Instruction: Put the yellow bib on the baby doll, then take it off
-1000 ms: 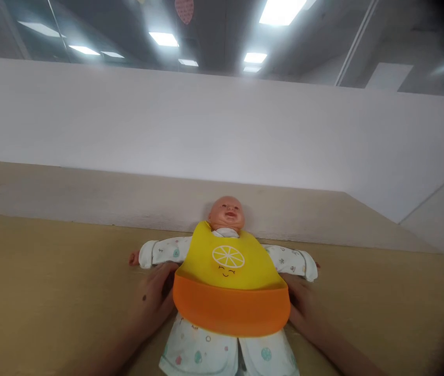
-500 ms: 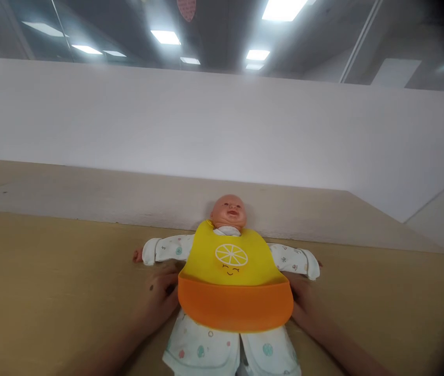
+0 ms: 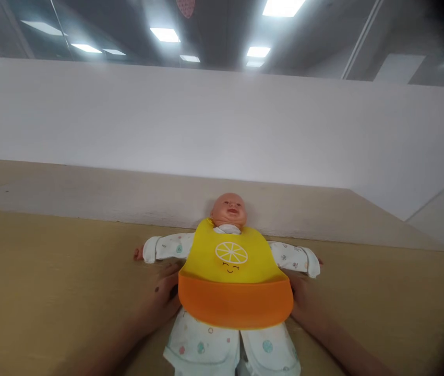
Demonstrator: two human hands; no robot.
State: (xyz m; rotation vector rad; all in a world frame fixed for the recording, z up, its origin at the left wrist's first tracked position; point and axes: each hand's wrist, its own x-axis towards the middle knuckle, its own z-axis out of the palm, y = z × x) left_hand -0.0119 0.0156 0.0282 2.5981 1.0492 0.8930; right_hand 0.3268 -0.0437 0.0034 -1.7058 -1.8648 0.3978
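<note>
A baby doll (image 3: 228, 210) lies on its back with both arms stretched out, dressed in white patterned clothes (image 3: 202, 347). Over its chest is a yellow bib (image 3: 206, 256) with a white citrus slice and a smiling face, ending in an orange pocket (image 3: 235, 305). My left hand (image 3: 165, 295) rests beside the left edge of the pocket, its fingertips partly out of sight behind the bib. On the right side, my right hand (image 3: 302, 297) is at the pocket's edge, with its fingers mostly hidden by the bib.
The doll lies on a tan tabletop (image 3: 49, 271). A paler strip (image 3: 108, 193) runs behind its head, below a white partition (image 3: 206, 120). Above are glass and ceiling lights (image 3: 165, 35).
My left hand has shifted very slightly to the right, toward the bib. The doll and the bib lie as before, and the view has tilted a little.
</note>
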